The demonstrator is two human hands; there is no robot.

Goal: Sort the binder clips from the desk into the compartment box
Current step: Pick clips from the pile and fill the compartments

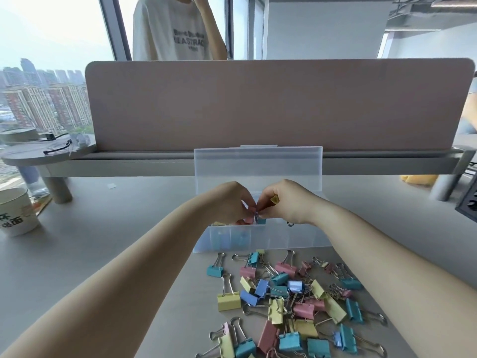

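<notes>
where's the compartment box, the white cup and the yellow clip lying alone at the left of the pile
compartment box [284, 237], head view, its clear front wall
white cup [15, 215], head view, its printed side
yellow clip [228, 302], head view, its yellow body

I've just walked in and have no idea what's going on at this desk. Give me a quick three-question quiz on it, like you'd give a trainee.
1. True or false: the lid of the compartment box is closed.
2. Where does the pile of loose binder clips lie?
A) inside a cup
B) on the desk, on the person's side of the box
C) on the shelf behind the box
3. Fill in: the small clip tucked in the right hand is ____.

Key: 1 false, it stands open; 2 B; 3 yellow.
</notes>
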